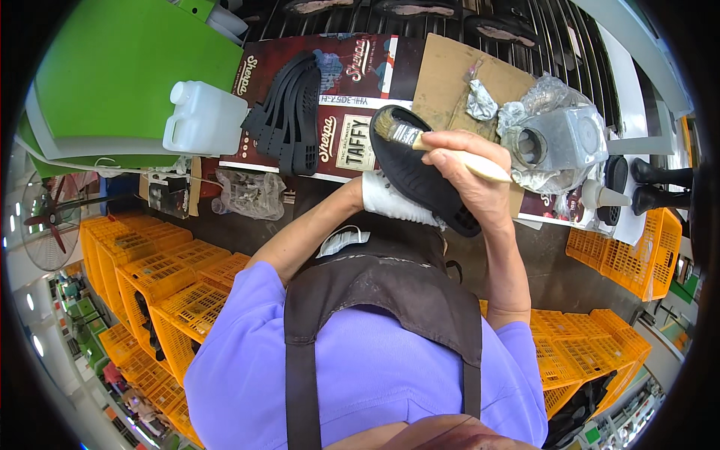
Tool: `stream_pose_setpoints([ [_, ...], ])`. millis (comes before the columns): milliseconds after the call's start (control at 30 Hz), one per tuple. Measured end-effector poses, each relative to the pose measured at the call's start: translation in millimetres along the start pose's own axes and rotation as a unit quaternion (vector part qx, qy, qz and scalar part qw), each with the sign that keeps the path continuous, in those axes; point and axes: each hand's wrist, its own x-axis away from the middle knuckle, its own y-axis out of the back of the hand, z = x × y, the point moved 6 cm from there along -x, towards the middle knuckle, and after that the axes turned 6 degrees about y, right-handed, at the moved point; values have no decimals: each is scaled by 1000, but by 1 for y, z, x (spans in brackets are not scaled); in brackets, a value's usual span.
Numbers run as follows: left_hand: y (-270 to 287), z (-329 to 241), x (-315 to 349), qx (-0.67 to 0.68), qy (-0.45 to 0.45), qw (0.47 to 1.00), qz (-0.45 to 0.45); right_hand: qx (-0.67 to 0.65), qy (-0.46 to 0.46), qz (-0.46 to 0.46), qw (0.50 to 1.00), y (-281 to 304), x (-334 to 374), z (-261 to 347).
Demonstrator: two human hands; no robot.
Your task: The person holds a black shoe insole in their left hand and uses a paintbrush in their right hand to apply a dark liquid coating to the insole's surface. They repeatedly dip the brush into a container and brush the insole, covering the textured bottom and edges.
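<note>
My left hand, in a white cloth glove, holds a black shoe sole from beneath, and most of its fingers are hidden behind the sole. The sole is tilted with its inner face up. Wrapped round the pale handle of a flat brush is my bare right hand. The bristles touch the inside of the sole's far end. To the left, a stack of black soles lies on printed cardboard. A clear plastic jug with a round opening lies to the right, amid crumpled film.
A white jug stands at left beside a green surface. Along the far side, dark shoe parts rest on a rack of rods. Orange crates surround me on both sides. A fan is at far left.
</note>
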Motion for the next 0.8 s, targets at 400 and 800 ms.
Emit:
stream_pose_setpoints([
  [400, 12, -3, 11, 28, 61, 997, 42, -2, -43, -24, 999, 28, -19, -30],
  [800, 20, 10, 29, 397, 19, 918, -3, -54, -79, -76, 992, 31, -15, -48],
])
